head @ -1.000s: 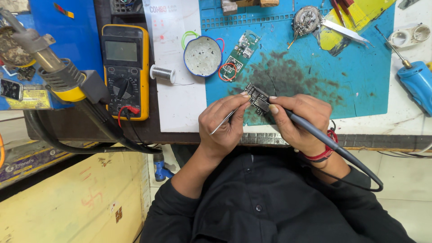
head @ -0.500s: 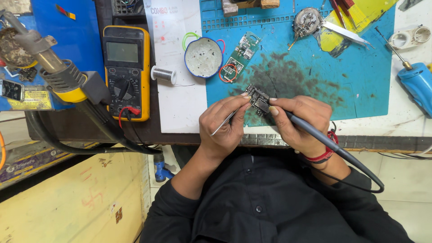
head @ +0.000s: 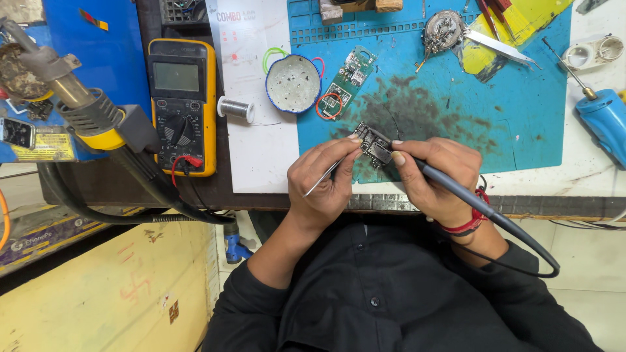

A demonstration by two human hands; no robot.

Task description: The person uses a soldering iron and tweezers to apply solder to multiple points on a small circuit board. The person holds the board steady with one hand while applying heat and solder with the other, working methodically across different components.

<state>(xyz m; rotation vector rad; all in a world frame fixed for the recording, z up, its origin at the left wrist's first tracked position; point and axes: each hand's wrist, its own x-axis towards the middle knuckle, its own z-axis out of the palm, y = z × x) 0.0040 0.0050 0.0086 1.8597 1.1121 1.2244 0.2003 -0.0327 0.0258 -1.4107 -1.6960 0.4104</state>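
Left of the blue mat point(head: 521, 130), a hot-air gun point(head: 85, 111) and a yellow multimeter point(head: 181, 104) sit on the tabletop point(head: 261, 156). At the mat's near edge, the left hand point(head: 323, 186) has its fingers pinched on thin tweezers point(head: 323, 184), touching a small dark circuit board point(head: 373, 145). The right hand point(head: 433, 176) grips a soldering iron point(head: 469, 199), its fingers closed around the handle.
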